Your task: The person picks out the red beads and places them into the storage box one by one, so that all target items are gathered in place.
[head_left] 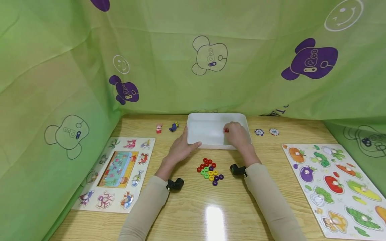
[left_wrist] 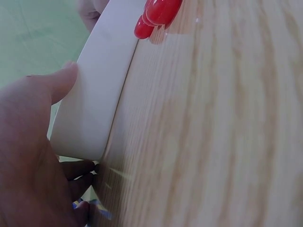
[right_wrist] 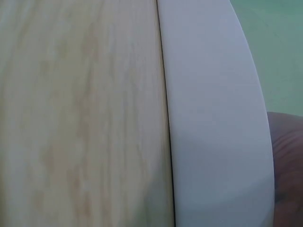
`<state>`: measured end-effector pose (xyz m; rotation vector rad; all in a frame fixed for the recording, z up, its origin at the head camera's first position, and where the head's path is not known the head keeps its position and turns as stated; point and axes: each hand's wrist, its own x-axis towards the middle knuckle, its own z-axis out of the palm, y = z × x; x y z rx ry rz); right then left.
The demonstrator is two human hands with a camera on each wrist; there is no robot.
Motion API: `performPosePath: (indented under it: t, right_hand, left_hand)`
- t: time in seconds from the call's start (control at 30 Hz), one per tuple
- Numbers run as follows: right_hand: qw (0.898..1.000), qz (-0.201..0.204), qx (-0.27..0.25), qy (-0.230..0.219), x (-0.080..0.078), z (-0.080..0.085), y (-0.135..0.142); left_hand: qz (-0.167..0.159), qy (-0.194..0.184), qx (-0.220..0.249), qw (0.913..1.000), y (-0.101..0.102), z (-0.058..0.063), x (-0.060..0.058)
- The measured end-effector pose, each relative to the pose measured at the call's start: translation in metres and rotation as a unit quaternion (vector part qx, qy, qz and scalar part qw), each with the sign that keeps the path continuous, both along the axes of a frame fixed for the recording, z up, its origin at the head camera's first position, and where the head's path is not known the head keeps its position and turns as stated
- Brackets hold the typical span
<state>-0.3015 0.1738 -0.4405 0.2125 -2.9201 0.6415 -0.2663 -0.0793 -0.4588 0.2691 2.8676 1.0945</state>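
Observation:
A white tray stands at the back middle of the table. My left hand holds its front left corner. In the left wrist view the thumb lies on the front wall and the fingers bend round the end wall. Over the tray's right part, my right hand pinches a small red piece, mostly hidden by the fingers. Several small rings in red, green, yellow and purple lie in front of the tray. The right wrist view shows part of the right hand behind the tray wall.
A sea-animal puzzle board lies at left and a vegetable puzzle board at right. Two small figures, one pink and red, one blue, stand left of the tray. Two poker chips lie right of it. Green cloth hangs behind.

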Motion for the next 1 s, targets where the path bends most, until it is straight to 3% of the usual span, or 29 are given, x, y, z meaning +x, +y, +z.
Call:
performPosePath:
  t: [0.3,0.6,0.83,1.0]
  right_hand:
    - [0.999,0.012,0.013,0.034,0.01,0.0,-0.001]
    - [0.995,0.068,-0.014,0.075,0.044,0.022,-0.015]
    - [0.991,0.13,-0.012,0.019,0.079,0.032,-0.023]
    - [0.98,0.199,0.009,-0.008,0.1,0.026,-0.026]
  left_hand:
    - [-0.002,-0.005,-0.001,1.0,0.001,-0.002,0.002]
    - [0.001,0.001,0.001,1.0,0.0,-0.003,0.0]
    - [-0.007,0.002,0.009,0.9999,-0.002,-0.003,0.0]
    - [-0.003,0.0,0.006,1.0,-0.003,-0.003,-0.001]
